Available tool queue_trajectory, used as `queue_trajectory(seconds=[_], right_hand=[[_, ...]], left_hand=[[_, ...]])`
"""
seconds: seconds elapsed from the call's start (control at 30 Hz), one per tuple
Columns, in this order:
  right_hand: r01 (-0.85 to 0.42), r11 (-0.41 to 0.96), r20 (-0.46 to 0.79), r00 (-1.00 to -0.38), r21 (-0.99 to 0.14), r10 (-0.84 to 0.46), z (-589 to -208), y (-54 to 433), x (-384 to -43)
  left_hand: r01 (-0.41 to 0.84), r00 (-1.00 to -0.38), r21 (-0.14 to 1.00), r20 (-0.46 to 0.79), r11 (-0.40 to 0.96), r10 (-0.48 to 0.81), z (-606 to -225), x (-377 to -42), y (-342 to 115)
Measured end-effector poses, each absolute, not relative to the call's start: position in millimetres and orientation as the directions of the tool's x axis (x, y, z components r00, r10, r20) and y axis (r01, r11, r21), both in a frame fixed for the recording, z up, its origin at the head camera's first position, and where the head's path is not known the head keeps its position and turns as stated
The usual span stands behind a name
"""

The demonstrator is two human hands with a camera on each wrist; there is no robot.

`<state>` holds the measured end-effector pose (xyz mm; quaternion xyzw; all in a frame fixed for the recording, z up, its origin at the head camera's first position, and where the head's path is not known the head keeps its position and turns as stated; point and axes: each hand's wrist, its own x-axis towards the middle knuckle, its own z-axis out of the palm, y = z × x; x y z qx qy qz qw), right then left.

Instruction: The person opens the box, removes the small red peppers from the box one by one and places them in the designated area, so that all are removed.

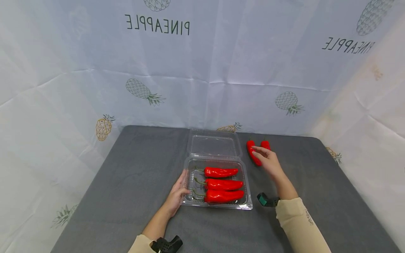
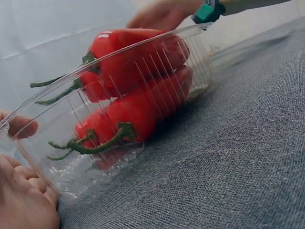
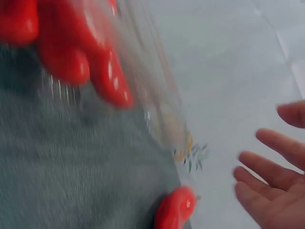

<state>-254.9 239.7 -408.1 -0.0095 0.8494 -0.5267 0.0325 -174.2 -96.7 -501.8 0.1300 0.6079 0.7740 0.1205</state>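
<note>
A clear plastic clamshell container [image 1: 218, 207] lies open on the table with long red peppers [image 1: 224, 184] inside, green stems pointing left. The left wrist view shows the peppers [image 2: 138, 52] stacked in layers. At the container's left side, my left hand [image 1: 173, 199] grips the wall, thumb [image 2: 24, 128] over the rim and fingers outside. My right hand [image 1: 268, 162] is over two loose red peppers, one left [image 1: 251, 147] and one behind the fingers [image 1: 265, 144]. Its fingers are spread and hold nothing in the right wrist view.
The container's transparent lid [image 1: 215, 143] lies folded back toward the far edge. A grey cloth covers the table [image 1: 133, 182]. Behind it hangs a pale curtain [image 1: 202, 59] printed with pineapples. Each wrist wears a dark camera strap [image 1: 267, 200].
</note>
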Motion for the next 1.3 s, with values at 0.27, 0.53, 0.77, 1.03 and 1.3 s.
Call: queue_trajectory(seconds=[0.27, 0.53, 0.77, 1.03, 1.3], right_hand=[[-0.089, 0.47, -0.061, -0.954, -0.878, -0.295, -406.0, 215.7, -242.4], [-0.107, 0.449, -0.098, -0.906, -0.887, -0.411, -400.1, 191.8, -225.5], [-0.097, 0.41, -0.113, -0.881, -0.907, -0.458, -407.7, 176.2, -212.5], [-0.109, 0.383, -0.09, -0.88, -0.917, -0.466, -412.8, 165.5, -208.1], [-0.125, 0.481, -0.149, -0.858, -0.868, -0.492, -421.5, 161.8, -210.4]], left_hand=[[-0.018, -0.936, 0.97, 0.069, -0.243, 0.346, -502.2, -174.2, -97.0], [-0.014, -0.937, 0.97, 0.072, -0.243, 0.341, -502.7, -174.9, -96.8], [0.0, -0.928, 0.968, 0.094, -0.252, 0.36, -503.1, -173.4, -97.4], [-0.01, -0.934, 0.966, 0.083, -0.258, 0.347, -502.1, -173.5, -97.3], [-0.013, -0.933, 0.968, 0.079, -0.252, 0.351, -503.2, -174.0, -96.9]])
